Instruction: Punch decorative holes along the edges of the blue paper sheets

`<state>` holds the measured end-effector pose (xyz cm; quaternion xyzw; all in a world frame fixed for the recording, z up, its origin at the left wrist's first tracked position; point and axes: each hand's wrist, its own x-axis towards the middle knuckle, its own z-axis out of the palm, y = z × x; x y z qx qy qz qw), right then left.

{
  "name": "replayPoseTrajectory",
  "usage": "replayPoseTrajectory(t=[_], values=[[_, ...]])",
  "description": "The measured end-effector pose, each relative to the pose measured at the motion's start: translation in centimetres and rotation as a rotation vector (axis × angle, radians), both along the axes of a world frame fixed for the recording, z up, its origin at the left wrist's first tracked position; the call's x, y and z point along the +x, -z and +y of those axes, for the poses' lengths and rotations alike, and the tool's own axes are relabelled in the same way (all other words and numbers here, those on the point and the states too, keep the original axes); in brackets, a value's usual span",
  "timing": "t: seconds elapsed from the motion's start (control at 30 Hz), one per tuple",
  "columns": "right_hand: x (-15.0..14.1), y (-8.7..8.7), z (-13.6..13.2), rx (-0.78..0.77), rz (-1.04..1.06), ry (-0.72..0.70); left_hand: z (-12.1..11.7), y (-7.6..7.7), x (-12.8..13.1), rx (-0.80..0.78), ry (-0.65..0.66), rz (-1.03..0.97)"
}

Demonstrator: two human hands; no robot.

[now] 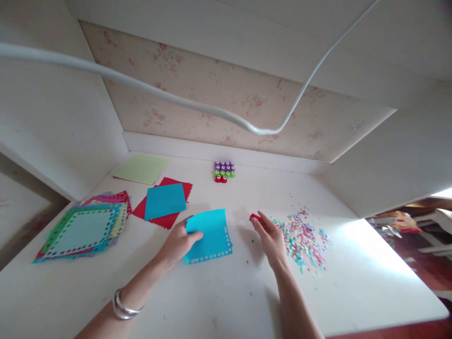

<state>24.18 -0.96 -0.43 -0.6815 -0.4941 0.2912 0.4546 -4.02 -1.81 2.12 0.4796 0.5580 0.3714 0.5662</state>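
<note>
A bright blue sheet of paper (211, 235) is gripped at its left edge by my left hand (182, 239), thumb on top. Small punched holes run along its bottom edge and up part of its right edge. To the right of the sheet, apart from it, my right hand (270, 235) closes around a small red craft punch (254, 217), mostly hidden by the fingers. Just right of that hand, a heap of many-coloured paper bits (305, 240) lies spread on the white table (226, 301).
Further back stand rows of purple, green and red craft punches (224, 170). On the left lie a stack of punched coloured sheets (81, 228), a pale green sheet (141, 168), and a blue sheet (165, 201) over red paper (165, 221). A white cable (212, 112) crosses above.
</note>
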Motion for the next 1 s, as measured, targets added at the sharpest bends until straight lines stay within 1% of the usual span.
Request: replayPoseTrajectory(t=[0.07, 0.1, 0.17, 0.23, 0.3, 0.37, 0.43, 0.47, 0.5, 0.53, 0.57, 0.6, 0.67, 0.7, 0.73, 0.77, 0.83, 0.9, 1.0], values=[[1.5, -0.2, 1.0, -0.063, -0.079, 0.019, 0.0, 0.0, 0.0, 0.0, 0.011, -0.009], [2.3, -0.4, 1.6, -0.089, -0.168, 0.007, 0.0, -0.1, 0.0, -0.001, 0.013, -0.02], [3.8, -1.0, 3.0, -0.125, -0.375, -0.057, 0.0, 0.0, 0.0, -0.001, 0.012, -0.047], [4.8, -1.5, 4.5, -0.134, -0.515, -0.136, 0.0, 0.1, 0.1, 0.005, 0.024, -0.085], [5.2, -1.8, 5.7, -0.12, -0.561, -0.185, 0.0, 0.2, 0.1, 0.012, 0.035, -0.13], [5.1, -1.9, 6.3, -0.088, -0.579, -0.204, 0.0, 0.2, 0.1, 0.018, 0.033, -0.172], [4.4, -1.8, 6.1, -0.031, -0.587, -0.172, 0.0, 0.0, 0.1, 0.006, 0.03, -0.208], [3.8, -1.8, 5.7, 0.006, -0.555, -0.139, 0.0, -0.1, 0.1, -0.005, 0.03, -0.225], [3.0, -1.8, 5.0, 0.037, -0.481, -0.112, 0.0, -0.3, 0.2, -0.018, 0.033, -0.243], [2.1, -1.9, 4.2, 0.056, -0.355, -0.107, 0.0, -0.4, 0.2, -0.029, 0.036, -0.262], [1.0, -2.1, 3.3, 0.056, -0.182, -0.132, 0.0, -0.5, 0.2, -0.039, 0.038, -0.28], [-0.1, -2.3, 2.2, 0.022, 0.035, -0.211, 0.0, -0.5, 0.2, -0.045, 0.036, -0.296], [-2.6, -2.9, 0.3, -0.082, 0.472, -0.439, -0.1, -0.6, 0.3, -0.043, 0.023, -0.319], [-3.8, -3.1, -0.5, -0.132, 0.636, -0.542, -0.1, -0.5, 0.4, -0.037, 0.01, -0.323], [-4.7, -3.4, -1.1, -0.169, 0.76, -0.611, -0.1, -0.5, 0.4, -0.026, -0.01, -0.324], [-5.5, -3.6, -1.6, -0.193, 0.858, -0.651, -0.1, -0.5, 0.4, -0.015, -0.029, -0.325], [-6.4, -3.7, -2.0, -0.205, 0.986, -0.648, -0.1, -0.4, 0.5, -0.005, -0.049, -0.343], [-6.6, -3.5, -1.9, -0.205, 1.052, -0.605, -0.1, -0.5, 0.6, -0.007, -0.052, -0.378], [-6.2, -2.9, -1.7, -0.209, 1.081, -0.557, -0.2, -0.7, 0.7, -0.017, -0.052, -0.414]])
